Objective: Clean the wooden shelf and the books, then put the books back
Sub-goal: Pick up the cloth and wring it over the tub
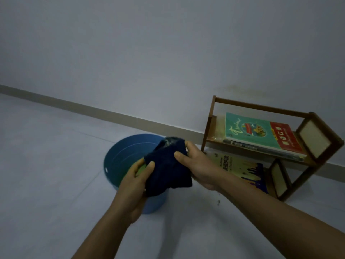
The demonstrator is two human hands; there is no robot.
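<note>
A dark blue cloth hangs bunched over a blue bucket. My left hand grips its lower left part, and my right hand grips its upper right part. A small two-tier wooden shelf stands against the wall at the right. Its upper tier holds a stack of books topped by a teal and red book. A yellow book lies on the lower tier, partly hidden by my right wrist.
The bucket stands on a pale tiled floor, left of the shelf. A plain wall with a grey skirting strip runs behind both. A few dark specks lie on the floor by the shelf's front.
</note>
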